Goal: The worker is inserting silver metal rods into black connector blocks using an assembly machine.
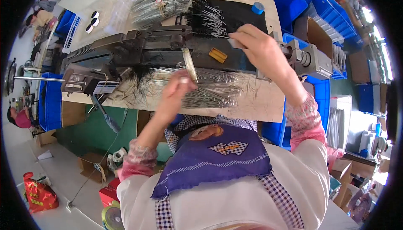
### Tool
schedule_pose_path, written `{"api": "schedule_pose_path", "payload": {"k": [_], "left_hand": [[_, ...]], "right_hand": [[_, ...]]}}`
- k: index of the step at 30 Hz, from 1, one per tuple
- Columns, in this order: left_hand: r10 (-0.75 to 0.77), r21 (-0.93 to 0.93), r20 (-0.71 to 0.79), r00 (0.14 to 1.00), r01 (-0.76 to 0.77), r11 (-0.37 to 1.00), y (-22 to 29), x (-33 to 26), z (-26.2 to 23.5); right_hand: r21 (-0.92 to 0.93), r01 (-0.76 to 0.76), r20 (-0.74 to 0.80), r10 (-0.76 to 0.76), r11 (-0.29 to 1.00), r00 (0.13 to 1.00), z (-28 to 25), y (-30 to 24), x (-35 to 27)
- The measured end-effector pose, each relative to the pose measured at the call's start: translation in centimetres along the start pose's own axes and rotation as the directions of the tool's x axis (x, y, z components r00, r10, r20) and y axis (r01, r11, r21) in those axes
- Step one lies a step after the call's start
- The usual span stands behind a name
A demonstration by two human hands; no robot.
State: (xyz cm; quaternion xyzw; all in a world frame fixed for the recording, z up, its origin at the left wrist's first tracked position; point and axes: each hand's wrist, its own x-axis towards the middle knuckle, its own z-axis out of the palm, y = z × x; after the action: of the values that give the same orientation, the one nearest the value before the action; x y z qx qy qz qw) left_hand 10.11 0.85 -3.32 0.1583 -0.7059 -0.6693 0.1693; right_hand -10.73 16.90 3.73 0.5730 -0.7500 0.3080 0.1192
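Observation:
A dark metal bench machine (145, 45) runs across the table in front of me. A yellowish tape-wrapped lever (189, 65) slants down from it, and my left hand (172, 95) is at its lower end, smeared by motion; whether the fingers grip the lever is unclear. At the machine's right part, my right hand (262, 47) pinches the wire end of a small black-bristled wire brush (205, 32). A pale flat piece (236, 43) shows at its fingertips. Behind lie several finished-looking brushes with looped wire ends (214, 19).
Bent wires (214, 89) lie in a pile along the near table edge. A bundle of wires (161, 6) rests at the back, with a blue tape roll (257, 8) at right. A yellow block (218, 55) sits on the machine bed. A motor-like unit (308, 61) stands right.

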Motion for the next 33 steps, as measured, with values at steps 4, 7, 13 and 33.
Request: {"api": "schedule_pose_path", "payload": {"k": [4, 7, 13, 33], "left_hand": [[-0.435, -0.487, 0.055, 0.899, 0.404, 0.774, 1.8, 1.2, 3.3], [-0.120, -0.773, 0.252, 0.960, 0.274, 0.572, 6.9, 2.1, 2.8], [-0.027, -0.995, 0.094, 0.995, 0.095, 0.034, 5.6, 2.5, -7.6], [0.469, 0.857, 0.399, 0.788, -0.502, 0.115, 5.1, 11.9, 0.7]], "right_hand": [[-0.146, 0.123, 0.068, -0.114, 0.982, 0.991, 2.3, 0.8, 1.3], [-0.182, 0.162, 0.086, -0.148, 0.970, 0.985, 2.8, 0.4, 2.4], [-0.088, 0.149, 0.149, -0.135, 0.985, 0.980, 2.7, 0.0, 2.4], [0.065, 0.280, 0.072, -0.284, 0.958, 0.956, 3.9, 2.5, 5.7]]}}
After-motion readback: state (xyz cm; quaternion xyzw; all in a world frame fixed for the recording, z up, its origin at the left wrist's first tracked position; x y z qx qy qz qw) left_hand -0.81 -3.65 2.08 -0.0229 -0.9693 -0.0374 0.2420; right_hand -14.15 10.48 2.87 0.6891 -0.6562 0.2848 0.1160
